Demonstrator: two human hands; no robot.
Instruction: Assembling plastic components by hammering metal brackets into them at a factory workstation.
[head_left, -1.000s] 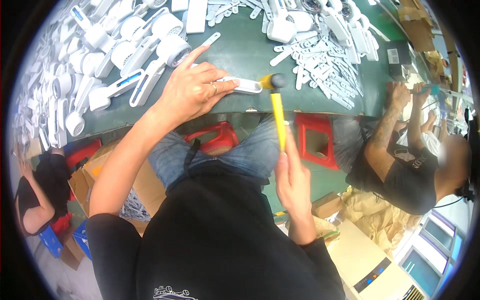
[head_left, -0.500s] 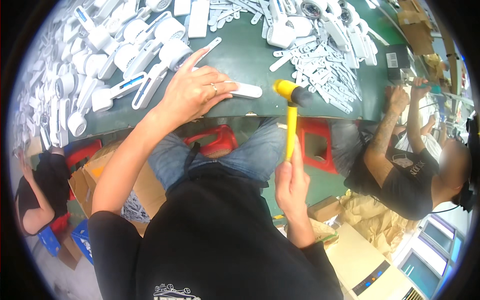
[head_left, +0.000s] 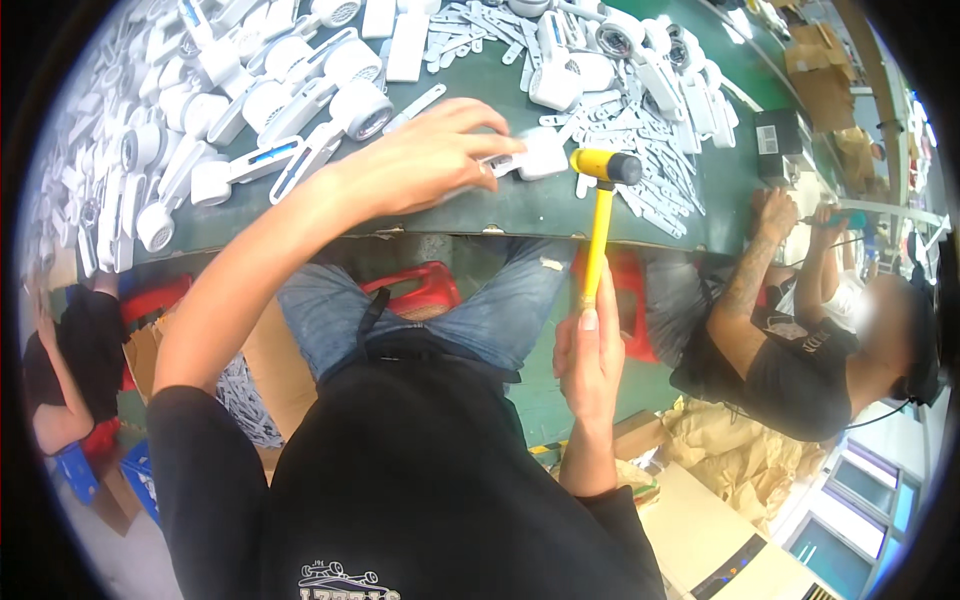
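My left hand (head_left: 440, 160) reaches over the near part of the green table (head_left: 330, 218). Its bent fingers close on a white handheld fan (head_left: 543, 153); the blocky white head sticks out to the right, while fingers and blur hide much of the handle. My right hand (head_left: 590, 365) grips a yellow mallet (head_left: 600, 230) by the lower handle. The mallet stands upright in front of the table edge, its yellow and black head close to the right of the fan. Beyond my left hand lies a single flat grey strip (head_left: 414, 107).
White handheld fans (head_left: 265, 105) heap across the table's left side, with more (head_left: 655, 70) at the far right. Loose grey strips (head_left: 650, 160) form a pile to the right. A co-worker (head_left: 790, 360) sits on the right. Below are a red stool (head_left: 425, 290) and cardboard boxes (head_left: 285, 350).
My left hand has moved right, off the table surface where it pressed a white handle piece, and now holds the fan with its head showing. The mallet has shifted slightly right.
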